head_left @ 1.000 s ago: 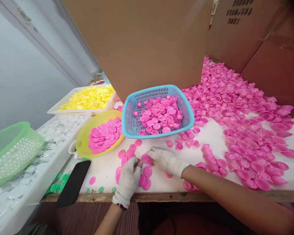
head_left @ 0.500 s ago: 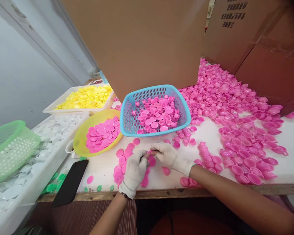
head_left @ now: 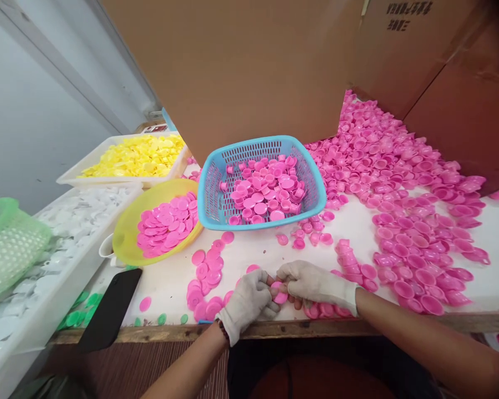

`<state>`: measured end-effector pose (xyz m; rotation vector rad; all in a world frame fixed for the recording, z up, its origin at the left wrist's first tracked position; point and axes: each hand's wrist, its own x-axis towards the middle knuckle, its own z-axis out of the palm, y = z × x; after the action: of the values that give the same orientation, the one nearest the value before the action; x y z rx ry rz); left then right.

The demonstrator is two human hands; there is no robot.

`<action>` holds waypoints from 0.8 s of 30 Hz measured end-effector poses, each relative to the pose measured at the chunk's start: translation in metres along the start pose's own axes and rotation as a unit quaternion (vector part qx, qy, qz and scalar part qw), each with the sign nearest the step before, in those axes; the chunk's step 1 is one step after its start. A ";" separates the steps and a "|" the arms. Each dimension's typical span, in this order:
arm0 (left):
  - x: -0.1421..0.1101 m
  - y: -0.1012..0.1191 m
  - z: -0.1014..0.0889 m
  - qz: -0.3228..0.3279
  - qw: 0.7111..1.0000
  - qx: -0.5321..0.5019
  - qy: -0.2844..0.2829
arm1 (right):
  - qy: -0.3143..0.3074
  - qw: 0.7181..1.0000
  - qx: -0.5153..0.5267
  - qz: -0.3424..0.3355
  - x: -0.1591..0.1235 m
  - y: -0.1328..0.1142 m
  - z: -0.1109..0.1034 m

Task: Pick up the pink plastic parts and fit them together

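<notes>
A round pink plastic disc [head_left: 280, 293] is pinched between my hands, close above the table's front edge. My left hand [head_left: 251, 299], in a white glove with bare fingertips, is closed on its left side. From the right, my right hand [head_left: 310, 281], gloved the same way, grips it with curled fingers; anything else under them is hidden. More pink discs [head_left: 208, 271] lie loose left of my hands. Behind them stands a blue basket [head_left: 261, 226] with many small pink cup-like pieces [head_left: 266, 188]. Several pink pieces [head_left: 326, 310] lie by my right wrist.
A yellow bowl [head_left: 122, 244] holds pink discs. White trays of yellow pieces [head_left: 137, 158] and white pieces [head_left: 37, 282] stand left, with a green basket [head_left: 12, 255]. A black phone [head_left: 112, 310] overlaps the edge. Pink cups [head_left: 378, 160] heap at right; cardboard boxes [head_left: 249, 66] rise behind.
Both hands have shifted right and nearer the table edge, still together. The pink disc between them now shows more clearly. The view has swung slightly.
</notes>
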<state>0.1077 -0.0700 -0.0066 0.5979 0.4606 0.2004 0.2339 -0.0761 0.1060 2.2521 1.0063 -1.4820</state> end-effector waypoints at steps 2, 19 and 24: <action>0.001 0.000 0.001 0.011 1.000 0.009 0.016 | 0.006 1.000 -0.020 -0.008 0.000 -0.002 -0.001; 0.004 -0.008 0.004 0.056 0.996 0.073 0.012 | -0.039 0.997 0.070 0.007 -0.004 0.000 -0.002; 0.008 -0.009 -0.002 0.108 0.976 0.187 0.037 | -0.036 0.997 0.066 -0.007 -0.003 0.002 0.000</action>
<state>0.1144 -0.0733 -0.0160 1.0146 0.5101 0.3473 0.2350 -0.0788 0.1084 2.2649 0.9296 -1.6685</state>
